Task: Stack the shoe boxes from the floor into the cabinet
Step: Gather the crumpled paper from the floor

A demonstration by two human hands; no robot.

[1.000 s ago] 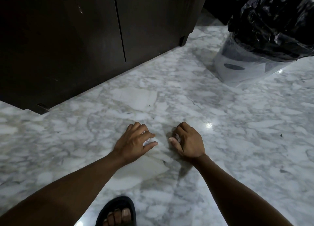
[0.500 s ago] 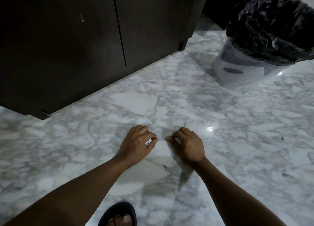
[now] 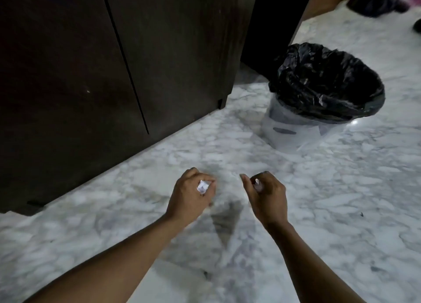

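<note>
No shoe box shows in this view. The dark wooden cabinet [image 3: 91, 75] fills the upper left with both doors closed. My left hand [image 3: 190, 196] hovers above the marble floor, curled around a crumpled white scrap of paper [image 3: 202, 186]. My right hand [image 3: 265, 194] is level with it a little to the right, fingers curled on a small white scrap [image 3: 257, 181] pinched at the fingertips.
A white bin with a black liner [image 3: 323, 93] stands on the marble floor [image 3: 341, 200] to the right of the cabinet's corner. A dark gap lies behind the cabinet's right side. Dark items lie at the far top right.
Both hands have lifted off the floor with the paper scraps in them. The view has risen and tilted up, so the bin and more of the cabinet show; the sandalled foot is out of view.
</note>
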